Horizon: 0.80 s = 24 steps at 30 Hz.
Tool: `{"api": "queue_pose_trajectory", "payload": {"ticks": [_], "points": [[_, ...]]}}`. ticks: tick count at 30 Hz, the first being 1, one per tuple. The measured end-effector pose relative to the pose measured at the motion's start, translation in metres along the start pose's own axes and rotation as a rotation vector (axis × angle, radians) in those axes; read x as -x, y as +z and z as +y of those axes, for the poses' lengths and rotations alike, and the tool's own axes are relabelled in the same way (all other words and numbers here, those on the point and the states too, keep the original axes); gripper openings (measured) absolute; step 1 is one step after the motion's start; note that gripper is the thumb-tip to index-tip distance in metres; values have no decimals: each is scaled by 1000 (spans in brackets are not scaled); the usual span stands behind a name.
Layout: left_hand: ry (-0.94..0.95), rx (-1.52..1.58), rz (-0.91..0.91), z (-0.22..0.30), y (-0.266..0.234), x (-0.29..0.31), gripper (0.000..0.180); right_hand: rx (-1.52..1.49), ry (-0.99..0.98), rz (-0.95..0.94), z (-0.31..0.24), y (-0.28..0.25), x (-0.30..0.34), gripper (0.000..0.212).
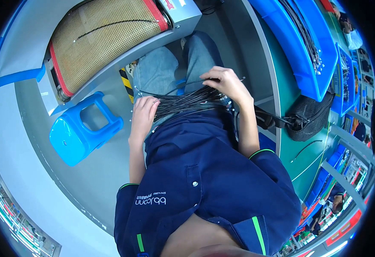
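The black cable bundle lies across the person's lap, between the two hands. The right hand appears to pinch a black cable between thumb and fingers, at the bundle's far side. The left hand is curled at the bundle's left end; whether it grips any cable cannot be determined.

The step is judged to be separating one cable. Recommended: steady the bundle with the left hand and draw the cable lengthwise, as crossed strands may snag at the pale tips.

Edges: the green worktable and a dark mesh bag limit outward movement right of the right hand. A conveyor belt stands ahead-left of the left hand; bare floor separates that hand from the blue stool on its left.
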State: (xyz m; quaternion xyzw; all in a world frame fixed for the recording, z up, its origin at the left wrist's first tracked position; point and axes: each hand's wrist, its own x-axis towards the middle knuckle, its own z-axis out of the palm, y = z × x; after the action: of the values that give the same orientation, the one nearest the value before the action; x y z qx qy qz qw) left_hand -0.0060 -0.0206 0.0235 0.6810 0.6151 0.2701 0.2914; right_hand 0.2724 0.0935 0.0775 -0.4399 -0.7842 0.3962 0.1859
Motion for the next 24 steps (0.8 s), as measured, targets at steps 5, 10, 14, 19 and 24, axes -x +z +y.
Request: {"api": "queue_pose_trajectory", "payload": {"ticks": [5, 10, 14, 19, 24], "points": [[13, -42, 40, 9, -8, -1, 15, 41, -39, 96, 2, -8, 9, 15], [183, -104, 39, 39, -3, -18, 13, 73, -349, 66, -20, 15, -6, 15], [42, 72, -27, 64, -4, -29, 14, 5, -400, 13, -32, 35, -12, 16], [13, 225, 87, 69, -10, -30, 17, -15, -397, 8, -30, 29, -15, 16], [-30, 304, 59, 64, -10, -32, 15, -7, -454, 45, -30, 34, -21, 14]]}}
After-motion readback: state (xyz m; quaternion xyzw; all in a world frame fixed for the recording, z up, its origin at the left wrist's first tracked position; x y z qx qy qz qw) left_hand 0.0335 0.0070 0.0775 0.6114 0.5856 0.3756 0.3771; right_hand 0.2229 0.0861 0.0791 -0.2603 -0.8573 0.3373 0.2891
